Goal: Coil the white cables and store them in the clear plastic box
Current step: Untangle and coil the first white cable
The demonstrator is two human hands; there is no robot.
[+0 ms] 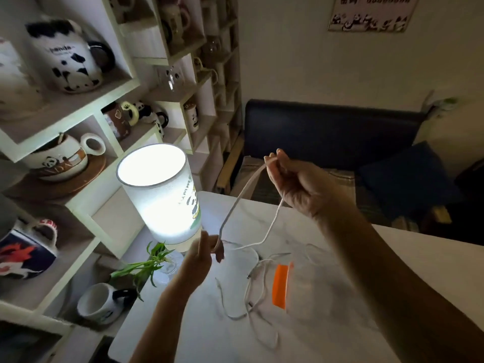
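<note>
Right hand (296,184) raised above worktop (392,258), fingertips pinched on top end of white cable (243,195). Left hand (207,251) lower, near lit lamp (162,195), closed around same cable. Cable stretched between hands, second strand drooping from right hand to worktop. More white cables (251,297) loose, tangled on worktop below hands. Clear plastic box (314,292), orange latch (281,286), just right of tangle; contents hard to tell.

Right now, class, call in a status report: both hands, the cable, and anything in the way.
Left hand and right hand pinch one white cable, stretched above the table. Loose cables lie beside clear box. Lit lamp close to left hand.
</note>
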